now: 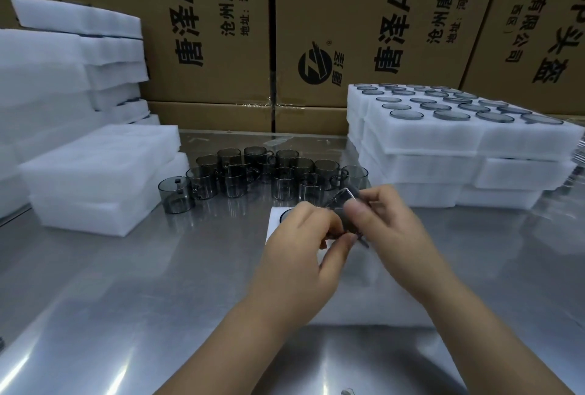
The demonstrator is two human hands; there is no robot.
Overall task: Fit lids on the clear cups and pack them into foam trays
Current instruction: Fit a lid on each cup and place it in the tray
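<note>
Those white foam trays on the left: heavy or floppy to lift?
Probably light: the foam trays look thick yet airy. Likely fairly stiff, since stacked slabs overhang without sagging. Their soft surface may dent under fingertips.

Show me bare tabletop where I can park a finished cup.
Bare shiny steel table lies front-left, between the low white foam block stack and the left hand; also front-right, nearer than the lid-filled white foam trays. Crowded: the smoky clear cups at centre back.
</note>
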